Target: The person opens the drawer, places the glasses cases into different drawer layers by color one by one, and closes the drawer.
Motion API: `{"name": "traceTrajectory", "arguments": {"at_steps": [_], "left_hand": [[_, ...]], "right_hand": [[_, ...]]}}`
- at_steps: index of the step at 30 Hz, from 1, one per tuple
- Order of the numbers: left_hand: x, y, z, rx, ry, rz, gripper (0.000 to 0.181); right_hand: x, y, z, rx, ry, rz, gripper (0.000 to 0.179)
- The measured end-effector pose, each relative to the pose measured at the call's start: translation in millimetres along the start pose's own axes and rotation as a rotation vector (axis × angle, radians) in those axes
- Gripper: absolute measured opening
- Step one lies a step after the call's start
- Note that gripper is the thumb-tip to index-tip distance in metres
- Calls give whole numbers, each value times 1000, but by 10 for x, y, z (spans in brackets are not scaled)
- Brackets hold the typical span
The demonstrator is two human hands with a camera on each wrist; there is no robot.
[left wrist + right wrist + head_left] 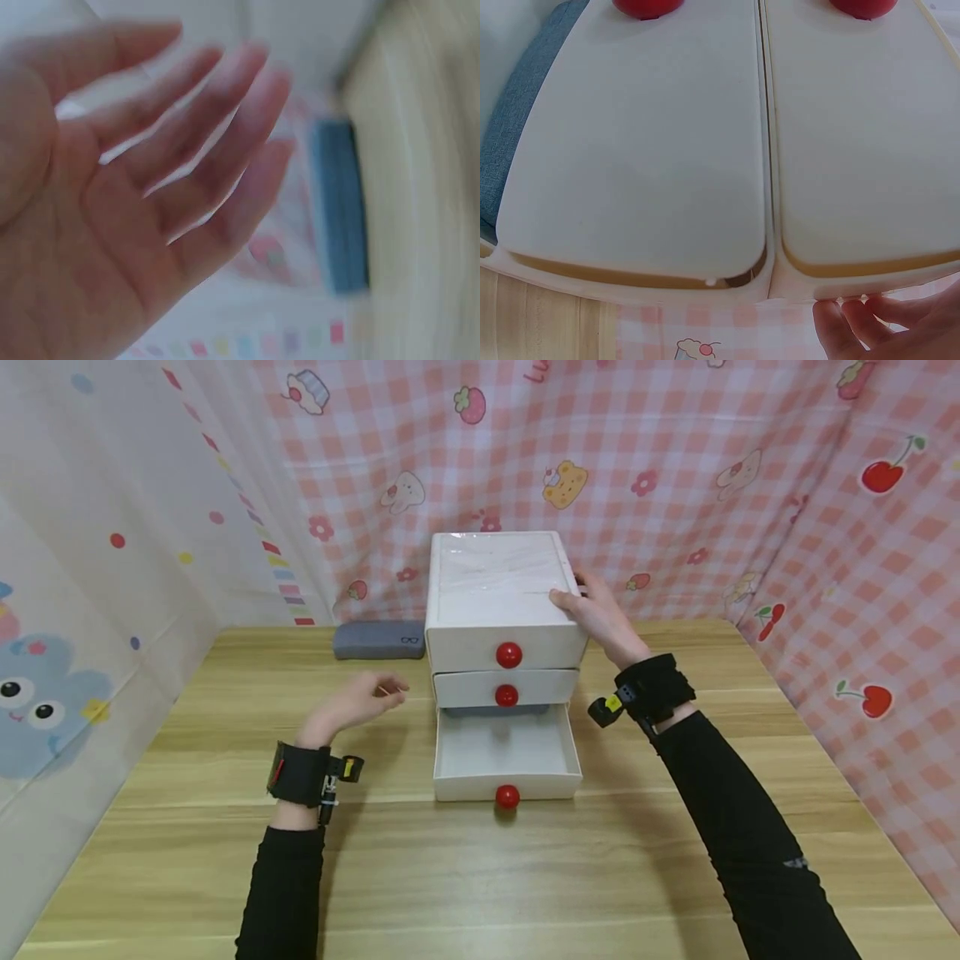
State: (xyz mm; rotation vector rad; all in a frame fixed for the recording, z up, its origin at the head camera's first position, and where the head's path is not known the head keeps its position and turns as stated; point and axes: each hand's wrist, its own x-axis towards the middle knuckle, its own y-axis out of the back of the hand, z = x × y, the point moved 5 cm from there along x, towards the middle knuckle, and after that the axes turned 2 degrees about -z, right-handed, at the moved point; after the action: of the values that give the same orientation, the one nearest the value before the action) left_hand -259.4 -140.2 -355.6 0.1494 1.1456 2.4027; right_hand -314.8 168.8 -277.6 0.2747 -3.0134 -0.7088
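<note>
A white three-drawer cabinet point(501, 578) with red knobs stands on the table. Its bottom drawer point(504, 787) is pulled out, while the top drawer point(870, 135) and middle drawer point(641, 142) are in. A blue-grey fabric item point(517, 120) lies at the back of the bottom drawer, partly hidden under the middle one. My right hand point(603, 620) holds the cabinet's upper right edge, thumb on top and fingers against the side. To the left of the cabinet, my left hand point(358, 702) hovers with loosely bent fingers and nothing in it.
A blue-grey glasses case point(378, 641) lies on the table left of the cabinet, close to the back curtain point(480, 452). Patterned cloth hangs at the back and both sides of the wooden table point(480, 885).
</note>
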Motion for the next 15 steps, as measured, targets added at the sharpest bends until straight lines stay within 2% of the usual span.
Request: {"name": "traceTrajectory", "arguments": {"at_steps": [4, 7, 9, 11, 15], "left_hand": [[70, 148, -248, 108, 46, 202, 33], [165, 194, -371, 168, 53, 308, 39], [250, 196, -451, 202, 75, 329, 45], [354, 188, -539, 238, 92, 323, 50], [576, 142, -708, 309, 141, 268, 56]], "right_hand": [[0, -2, 6, -3, 4, 2, 62], [-4, -3, 2, -1, 3, 0, 63], [-6, -2, 4, 2, 0, -1, 63], [-8, -1, 6, 7, -3, -2, 63], [-7, 0, 8, 18, -3, -2, 63]]}}
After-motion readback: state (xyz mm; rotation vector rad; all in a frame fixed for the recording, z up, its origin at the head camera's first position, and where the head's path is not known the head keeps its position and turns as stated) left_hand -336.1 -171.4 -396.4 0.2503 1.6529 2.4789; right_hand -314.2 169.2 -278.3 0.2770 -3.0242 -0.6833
